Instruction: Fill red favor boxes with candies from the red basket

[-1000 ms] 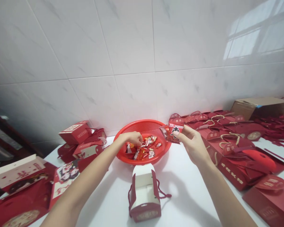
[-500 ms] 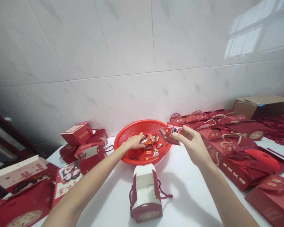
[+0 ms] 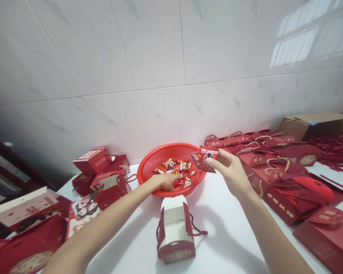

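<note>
A red mesh basket (image 3: 148, 163) stands against the wall with several wrapped candies (image 3: 170, 163) inside. My left hand (image 3: 167, 182) reaches into its front part, fingers bent down among the candies; whether they grip one is too small to tell. Over the basket's right rim, my right hand (image 3: 227, 163) pinches red snack packets (image 3: 208, 158) between thumb and fingers. In front of the basket, an open red and white gift box (image 3: 175, 228) with dark red cord handles rests on the table, its inside visible.
Red gift boxes (image 3: 282, 198) crowd the right side in rows, with a cardboard box (image 3: 320, 121) behind them. More boxes (image 3: 94, 160) are stacked at the left. The tiled wall (image 3: 160, 114) rises behind the white table (image 3: 217, 236).
My left hand has moved toward me and slightly right within the basket, uncovering candies behind it. My right hand still holds the packets in nearly the same place.
</note>
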Demonstrator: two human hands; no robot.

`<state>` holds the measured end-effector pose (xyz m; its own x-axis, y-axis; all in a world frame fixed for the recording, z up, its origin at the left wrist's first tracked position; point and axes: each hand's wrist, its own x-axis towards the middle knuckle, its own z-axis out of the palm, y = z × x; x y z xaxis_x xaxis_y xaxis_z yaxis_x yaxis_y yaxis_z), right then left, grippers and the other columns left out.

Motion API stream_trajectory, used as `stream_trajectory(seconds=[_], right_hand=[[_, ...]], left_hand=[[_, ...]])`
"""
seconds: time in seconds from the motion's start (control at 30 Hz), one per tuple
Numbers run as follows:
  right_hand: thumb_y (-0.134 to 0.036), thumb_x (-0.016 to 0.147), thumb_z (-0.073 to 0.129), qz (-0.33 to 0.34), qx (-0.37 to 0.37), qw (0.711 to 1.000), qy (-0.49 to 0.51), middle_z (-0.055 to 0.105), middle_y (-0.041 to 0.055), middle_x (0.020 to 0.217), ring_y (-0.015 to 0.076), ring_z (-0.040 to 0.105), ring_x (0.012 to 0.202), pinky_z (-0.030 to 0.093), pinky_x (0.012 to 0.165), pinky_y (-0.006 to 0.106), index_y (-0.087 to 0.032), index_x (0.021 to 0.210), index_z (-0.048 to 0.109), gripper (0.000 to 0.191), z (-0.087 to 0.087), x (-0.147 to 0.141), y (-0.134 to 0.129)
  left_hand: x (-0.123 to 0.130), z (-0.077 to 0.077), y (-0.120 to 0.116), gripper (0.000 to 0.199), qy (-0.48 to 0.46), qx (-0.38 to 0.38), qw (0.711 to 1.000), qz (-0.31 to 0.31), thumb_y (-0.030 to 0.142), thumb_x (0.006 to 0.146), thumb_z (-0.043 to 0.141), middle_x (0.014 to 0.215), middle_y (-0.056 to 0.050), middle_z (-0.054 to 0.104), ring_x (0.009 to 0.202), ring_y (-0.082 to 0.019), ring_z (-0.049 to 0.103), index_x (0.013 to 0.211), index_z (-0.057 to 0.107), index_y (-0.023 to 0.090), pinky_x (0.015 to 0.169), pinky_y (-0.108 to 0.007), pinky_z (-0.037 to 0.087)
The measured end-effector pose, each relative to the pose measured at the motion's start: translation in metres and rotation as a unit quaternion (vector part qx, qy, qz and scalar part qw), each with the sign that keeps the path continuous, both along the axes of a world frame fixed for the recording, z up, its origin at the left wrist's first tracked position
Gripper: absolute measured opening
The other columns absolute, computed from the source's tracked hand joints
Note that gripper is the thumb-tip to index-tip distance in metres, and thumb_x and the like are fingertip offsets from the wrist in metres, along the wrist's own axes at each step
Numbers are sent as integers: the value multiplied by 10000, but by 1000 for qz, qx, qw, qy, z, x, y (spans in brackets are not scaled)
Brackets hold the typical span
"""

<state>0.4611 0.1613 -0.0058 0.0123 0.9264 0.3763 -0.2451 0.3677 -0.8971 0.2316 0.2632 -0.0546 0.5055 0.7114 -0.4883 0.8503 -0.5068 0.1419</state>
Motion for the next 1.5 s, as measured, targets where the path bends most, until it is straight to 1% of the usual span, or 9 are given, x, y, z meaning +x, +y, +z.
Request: stream_trajectory(seconds=[0.17, 0.27, 0.37, 0.53, 0.67, 0.93, 1.17, 1.33, 1.5], right_hand=[[-392, 725, 813, -4, 11, 1000, 0, 759, 27, 861, 206, 683, 845, 557, 784, 341, -214, 833, 729, 224, 3, 0, -2], [-399, 729, 806, -4, 18, 1000, -3, 765, 34, 892, 214, 688, 863, 559, 794, 350, -217, 863, 733, 238, 4, 1, -2], [-397, 729, 806, -14, 14, 1000, -4, 756, 28, 847, 212, 684, 833, 562, 779, 354, -220, 882, 740, 243, 4, 3, -2], [-371, 760, 785, 6, 15, 1000, 7, 758, 30, 891, 209, 681, 867, 548, 820, 354, -226, 912, 750, 213, 0, 5, 2], [-374, 759, 777, 44, -1, 998, 36, 765, 43, 915, 228, 684, 900, 542, 848, 371, -216, 903, 750, 215, 1, 5, 3], [-349, 720, 794, 109, -28, 988, 101, 773, 51, 935, 236, 702, 864, 565, 810, 384, -215, 872, 742, 209, 5, 6, 2], [-380, 698, 804, 114, -28, 990, 83, 774, 57, 946, 261, 704, 918, 565, 829, 414, -219, 872, 737, 247, 8, 8, 0], [-374, 694, 807, 108, -28, 990, 83, 771, 48, 919, 265, 702, 923, 559, 840, 426, -226, 866, 732, 239, 8, 8, 0], [-370, 713, 796, 110, -23, 991, 75, 771, 50, 927, 248, 701, 891, 554, 819, 398, -222, 863, 744, 216, 6, 9, 2]], left_hand=[[11, -6, 8, 576, -6, 48, 998, -32, 183, 730, 646, 1053, -96, 713, 926, -309, 662, 1301, 601, 239, 703, -306, 461], [10, -1, 17, 531, -25, 89, 996, -17, 108, 767, 560, 1121, -119, 689, 995, -309, 638, 1293, 580, 184, 743, -314, 450], [4, 5, 23, 436, -34, 105, 994, -3, 61, 742, 539, 1062, -105, 695, 941, -276, 637, 1154, 623, 173, 739, -307, 441], [-12, 11, 20, 198, -12, 61, 998, 28, 189, 695, 654, 888, -56, 703, 828, -250, 639, 891, 682, 193, 663, -283, 443], [-21, 10, 10, 246, 41, 4, 996, 75, 332, 554, 771, 759, -38, 686, 723, -241, 636, 746, 687, 203, 610, -278, 459], [-19, 8, 3, 319, 26, -25, 995, 91, 273, 503, 756, 859, -46, 710, 705, -229, 631, 815, 710, 224, 567, -270, 463], [-22, 5, 11, 188, -48, -50, 993, 91, 188, 523, 710, 720, -8, 698, 659, -204, 634, 710, 703, 214, 568, -255, 474], [-30, 16, 18, 288, -178, -52, 977, 103, 362, 685, 698, 779, -14, 701, 713, -190, 653, 921, 702, 198, 633, -254, 498], [-34, 31, 18, 307, -304, -67, 945, 102, 455, 752, 681, 757, -26, 672, 678, -169, 605, 853, 691, 165, 572, -247, 445]])
